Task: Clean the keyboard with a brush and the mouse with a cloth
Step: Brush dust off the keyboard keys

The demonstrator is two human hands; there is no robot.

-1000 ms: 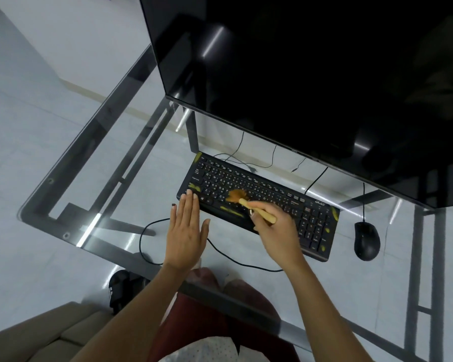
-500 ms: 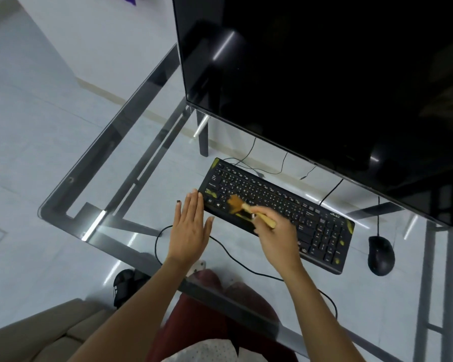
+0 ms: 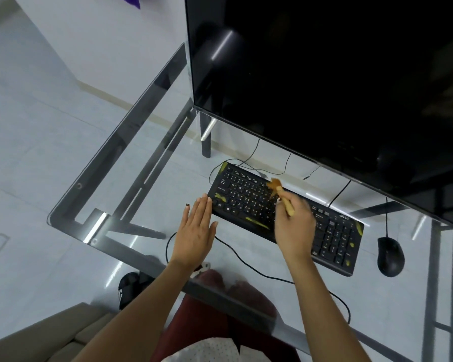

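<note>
A black keyboard [image 3: 332, 236] with yellow smears lies slantwise on the glass desk [image 3: 131, 158]. My right hand [image 3: 294, 228] grips a small wooden brush [image 3: 281, 195]; its brown bristles rest on the upper key rows near the keyboard's far edge. My left hand [image 3: 196, 231] lies flat with fingers together on the glass, its fingertips touching the keyboard's left end. A black mouse [image 3: 390, 256] sits to the right of the keyboard, untouched. No cloth is in view.
A large dark monitor [image 3: 324, 82] overhangs the keyboard's far side. Cables run from the keyboard and mouse across the glass. The desk's metal frame, a tiled floor, a dark shoe [image 3: 128, 286] and a beige sofa corner [image 3: 37, 338] show below.
The brush has swept from the lower left key rows up to the top rows near the keyboard's far edge. My head has turned left. The left hand stayed at the keyboard's left end.
</note>
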